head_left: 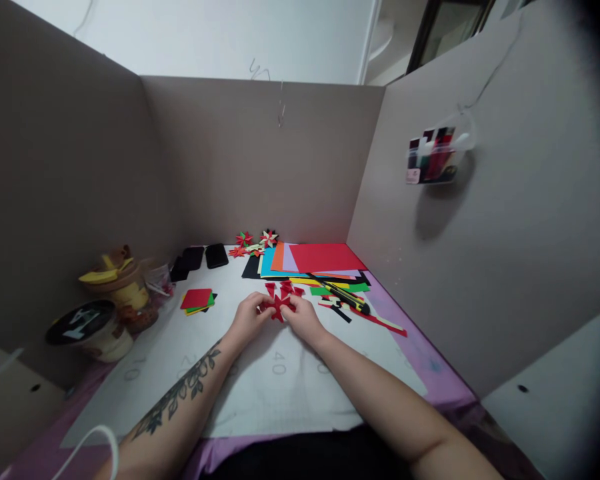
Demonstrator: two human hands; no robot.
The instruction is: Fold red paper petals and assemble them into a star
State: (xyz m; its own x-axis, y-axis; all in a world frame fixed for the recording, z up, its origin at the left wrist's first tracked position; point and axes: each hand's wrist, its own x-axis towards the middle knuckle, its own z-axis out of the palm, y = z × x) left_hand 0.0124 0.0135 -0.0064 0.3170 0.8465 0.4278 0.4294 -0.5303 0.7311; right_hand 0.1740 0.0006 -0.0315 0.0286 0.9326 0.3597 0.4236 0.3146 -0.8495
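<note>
Between my two hands is a red folded paper star (279, 309), its points spread outward. My left hand (251, 315) is closed on the star's left side, fingers pinching the paper. On its right side my right hand (303, 316) grips it with thumb and fingers together. Several small red folded paper pieces (286, 289) lie just beyond my fingertips. To the left sits a small stack of square papers (198, 299), red on top with green, yellow and black edges showing. Finished-looking paper stars (269, 238) in mixed colours stand at the back.
Coloured paper sheets (325, 257) are piled at the back right, with a yellow-black utility knife (347, 298) and paper strips (380, 322) in front. Dark phone-like objects (217, 255) lie at the back left. Tubs (107, 333) line the left wall; a clear pouch (433, 157) hangs on the right wall.
</note>
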